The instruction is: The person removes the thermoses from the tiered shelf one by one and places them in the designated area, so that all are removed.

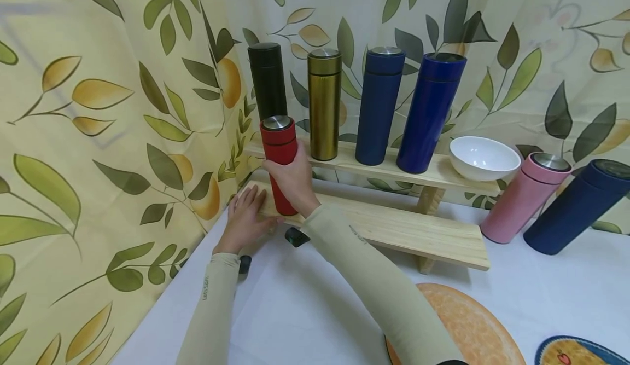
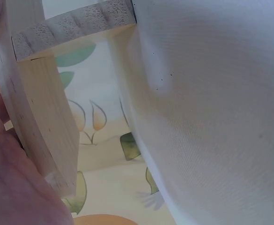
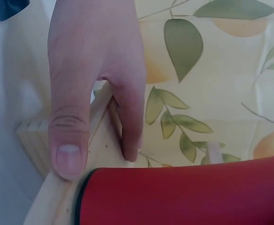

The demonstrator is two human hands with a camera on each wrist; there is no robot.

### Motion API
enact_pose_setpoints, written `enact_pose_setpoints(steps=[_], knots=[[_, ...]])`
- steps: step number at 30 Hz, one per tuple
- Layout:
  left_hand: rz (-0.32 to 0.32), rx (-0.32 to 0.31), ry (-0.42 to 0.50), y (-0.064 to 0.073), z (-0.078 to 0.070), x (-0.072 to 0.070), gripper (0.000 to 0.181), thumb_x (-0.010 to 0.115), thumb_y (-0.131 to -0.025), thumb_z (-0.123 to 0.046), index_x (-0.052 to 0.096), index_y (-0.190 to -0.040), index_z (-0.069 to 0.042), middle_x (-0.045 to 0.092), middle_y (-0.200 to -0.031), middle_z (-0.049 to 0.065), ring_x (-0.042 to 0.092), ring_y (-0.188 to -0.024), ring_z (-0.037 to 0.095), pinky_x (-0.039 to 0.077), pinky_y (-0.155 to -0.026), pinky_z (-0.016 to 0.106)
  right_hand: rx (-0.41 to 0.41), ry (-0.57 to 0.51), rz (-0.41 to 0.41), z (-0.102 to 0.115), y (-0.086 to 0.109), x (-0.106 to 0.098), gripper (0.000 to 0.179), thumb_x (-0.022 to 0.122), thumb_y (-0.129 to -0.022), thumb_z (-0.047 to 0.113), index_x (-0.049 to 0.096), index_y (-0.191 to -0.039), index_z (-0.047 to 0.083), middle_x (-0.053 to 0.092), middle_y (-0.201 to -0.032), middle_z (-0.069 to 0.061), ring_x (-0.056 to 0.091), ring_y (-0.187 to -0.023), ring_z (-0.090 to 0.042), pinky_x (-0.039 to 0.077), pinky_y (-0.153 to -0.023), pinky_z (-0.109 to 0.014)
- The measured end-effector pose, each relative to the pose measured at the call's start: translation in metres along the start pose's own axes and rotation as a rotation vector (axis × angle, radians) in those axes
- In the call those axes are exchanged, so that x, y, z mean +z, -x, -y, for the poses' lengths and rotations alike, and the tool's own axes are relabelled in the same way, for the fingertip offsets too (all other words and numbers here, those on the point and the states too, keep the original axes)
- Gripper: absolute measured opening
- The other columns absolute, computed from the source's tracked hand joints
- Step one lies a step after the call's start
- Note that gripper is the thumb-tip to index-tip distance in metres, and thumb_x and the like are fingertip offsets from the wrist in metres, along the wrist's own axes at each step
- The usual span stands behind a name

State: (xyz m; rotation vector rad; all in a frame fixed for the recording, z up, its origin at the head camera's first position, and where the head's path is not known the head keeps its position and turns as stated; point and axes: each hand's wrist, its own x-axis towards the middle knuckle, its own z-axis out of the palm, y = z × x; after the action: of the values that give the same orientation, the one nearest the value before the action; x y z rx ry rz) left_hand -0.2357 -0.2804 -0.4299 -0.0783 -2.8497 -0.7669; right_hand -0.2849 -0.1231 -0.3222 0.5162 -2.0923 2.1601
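Red and cylindrical, a metal-lidded bottle (image 1: 279,145) stands at the left end of the pale wooden lower shelf (image 1: 394,222), its base close to the front edge. My right hand (image 1: 295,181) grasps it around the middle, thumb across the near side; the far fingers are hidden behind it. With my left hand (image 1: 248,220) I grip the shelf's left end, thumb along the front edge just beside the bottle's base, fingers over the left corner. Past the bottle, a long stretch of wood runs to the shelf's right corner, giving sideways room. The tighter side is my left, where a leaf-printed cream curtain (image 1: 113,173) hangs near that end. Behind and above, the pale wooden upper shelf (image 1: 346,154) carries a black bottle (image 1: 268,80) near its left end, partly behind the red one, then a gold metallic bottle (image 1: 324,108), a matte blue bottle (image 1: 379,108) and a glossy deep-blue bottle (image 1: 432,113), narrow gaps between them, and a white round bowl (image 1: 484,160) near the right end. Beyond the lower shelf's right corner, a pink bottle (image 1: 524,201) and a navy bottle (image 1: 576,209) stand side by side on the white-covered table (image 1: 295,310).
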Motion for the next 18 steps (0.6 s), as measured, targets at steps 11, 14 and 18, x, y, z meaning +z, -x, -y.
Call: enact_pose_setpoints(steps=[11, 14, 18], knots=[[0.004, -0.009, -0.019, 0.000, -0.003, 0.000, 0.098, 0.076, -0.094, -0.056, 0.039, -0.165, -0.001, 0.023, -0.174, 0.023, 0.011, -0.162, 0.038, -0.003, -0.127, 0.057, -0.032, -0.141, 0.040, 0.016, 0.008, -0.024, 0.060, 0.077, -0.089, 0.006, 0.046, -0.140, 0.010, 0.064, -0.121, -0.010, 0.064, -0.102, -0.026, 0.057, -0.087, -0.045], [0.009, -0.007, -0.015, 0.001, -0.003, -0.001, 0.097, 0.076, -0.095, -0.056, 0.037, -0.165, -0.001, 0.023, -0.174, 0.023, 0.011, -0.162, 0.038, -0.004, -0.127, 0.058, -0.020, -0.130, 0.034, 0.021, 0.013, -0.033, 0.058, 0.077, -0.090, 0.008, 0.046, -0.139, 0.011, 0.064, -0.122, -0.009, 0.064, -0.105, -0.026, 0.057, -0.089, -0.046], [0.009, 0.004, -0.012, 0.001, -0.001, -0.001, 0.098, 0.075, -0.095, -0.056, 0.036, -0.166, 0.000, 0.022, -0.174, 0.025, 0.010, -0.162, 0.040, -0.004, -0.126, 0.058, -0.019, -0.121, 0.035, 0.026, 0.019, -0.044, 0.059, 0.078, -0.090, 0.010, 0.046, -0.139, 0.012, 0.064, -0.124, -0.008, 0.063, -0.110, -0.027, 0.056, -0.092, -0.049]])
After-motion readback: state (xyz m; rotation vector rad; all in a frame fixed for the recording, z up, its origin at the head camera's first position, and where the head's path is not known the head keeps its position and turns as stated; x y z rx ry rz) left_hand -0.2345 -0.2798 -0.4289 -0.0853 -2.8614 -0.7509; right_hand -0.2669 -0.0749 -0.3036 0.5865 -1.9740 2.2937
